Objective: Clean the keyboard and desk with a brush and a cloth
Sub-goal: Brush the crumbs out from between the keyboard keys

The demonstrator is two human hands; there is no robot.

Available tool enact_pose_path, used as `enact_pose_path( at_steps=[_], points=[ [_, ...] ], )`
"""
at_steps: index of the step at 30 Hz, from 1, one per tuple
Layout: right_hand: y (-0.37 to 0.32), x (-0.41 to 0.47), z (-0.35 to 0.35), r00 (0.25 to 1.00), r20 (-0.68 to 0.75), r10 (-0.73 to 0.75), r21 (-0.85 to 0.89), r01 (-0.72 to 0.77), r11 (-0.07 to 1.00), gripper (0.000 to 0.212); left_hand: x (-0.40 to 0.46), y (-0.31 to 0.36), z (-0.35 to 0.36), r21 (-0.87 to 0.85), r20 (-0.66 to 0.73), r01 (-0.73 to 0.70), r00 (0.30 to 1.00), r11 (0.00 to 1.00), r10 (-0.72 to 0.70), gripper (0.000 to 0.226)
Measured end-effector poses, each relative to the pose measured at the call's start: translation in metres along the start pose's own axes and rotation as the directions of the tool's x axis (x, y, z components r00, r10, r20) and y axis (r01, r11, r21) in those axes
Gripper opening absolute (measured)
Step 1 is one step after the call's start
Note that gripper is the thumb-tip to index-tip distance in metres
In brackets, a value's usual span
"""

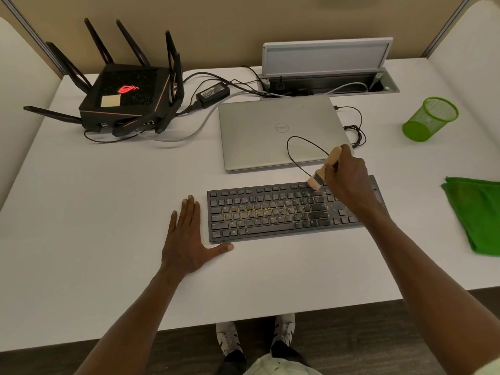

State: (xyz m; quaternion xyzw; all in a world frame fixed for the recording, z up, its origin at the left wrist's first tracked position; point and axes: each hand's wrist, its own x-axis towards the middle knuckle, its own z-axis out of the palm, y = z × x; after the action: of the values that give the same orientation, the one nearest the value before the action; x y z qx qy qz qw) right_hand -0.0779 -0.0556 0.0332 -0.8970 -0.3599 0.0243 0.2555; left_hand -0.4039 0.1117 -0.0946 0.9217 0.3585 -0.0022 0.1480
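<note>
**deskrat:** ok so the right hand [349,177] is wrapped round the wooden handle of the brush [323,171], fingers closed on it. Handle tilts up and away over the laptop [281,133], bristles point down and touch the top right of the keyboard [286,212], around the function row. Thin black loop hangs off the handle end across the laptop lid

**mx_blue:** and the other hand?

**deskrat:** left hand [189,239] is flat on the desk [94,212], fingers spread, holding nothing. It's just beside the keyboard's left edge, thumb reaching along under the bottom left corner. Looks like bracing to me, can't tell if it actually touches the board

**mx_blue:** how far along would you say

**deskrat:** early I reckon. There's yellowish crumb stuff sitting between the keys in the middle rows, and the brush is up at the top right, well clear of most of it. So the sweeping is mostly left to do

**mx_blue:** cloth used yet?

**deskrat:** cloth [479,215] lies folded at the far right of the desk, well apart from both hands, looks untouched. Wiping the desk is all still ahead. Once crumbs get flicked out they'll land on the desk anyway, so cloth last makes sense
</note>
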Motion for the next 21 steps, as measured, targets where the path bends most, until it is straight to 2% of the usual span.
enact_pose_path(
  at_steps=[4, 7, 13, 16, 21],
  points=[
    [-0.0044, -0.0003, -0.0061, 0.998, -0.056, 0.017, -0.023, -0.018, 1.000, 0.016, 0.0002, 0.0001, 0.0000, -0.003, 0.001, 0.000, 1.000, 1.000, 0.000, 0.144],
    [-0.0054, -0.0018, -0.0016, 0.999, -0.035, 0.037, 0.055, -0.035, 0.998, 0.012, 0.0001, 0.0000, -0.0006, -0.003, 0.004, 0.002, 1.000, 1.000, -0.002, 0.144],
    [-0.0032, -0.0048, -0.0082, 0.998, -0.005, 0.070, -0.003, -0.070, 0.998, 0.016, 0.0004, -0.0002, -0.0002, -0.006, -0.006, -0.002, 1.000, 1.000, 0.002, 0.145],
    [-0.0041, 0.0010, -0.0064, 0.995, -0.048, 0.082, 0.053, -0.080, 0.995, 0.013, -0.0001, 0.0003, -0.0006, -0.014, -0.014, -0.003, 1.000, 1.000, 0.003, 0.145],
    [0.0012, -0.0021, -0.0044, 0.996, -0.008, 0.088, 0.033, -0.088, 0.996, 0.015, -0.0002, 0.0006, -0.0013, 0.004, -0.002, 0.003, 1.000, 1.000, -0.003, 0.145]
  ],
)
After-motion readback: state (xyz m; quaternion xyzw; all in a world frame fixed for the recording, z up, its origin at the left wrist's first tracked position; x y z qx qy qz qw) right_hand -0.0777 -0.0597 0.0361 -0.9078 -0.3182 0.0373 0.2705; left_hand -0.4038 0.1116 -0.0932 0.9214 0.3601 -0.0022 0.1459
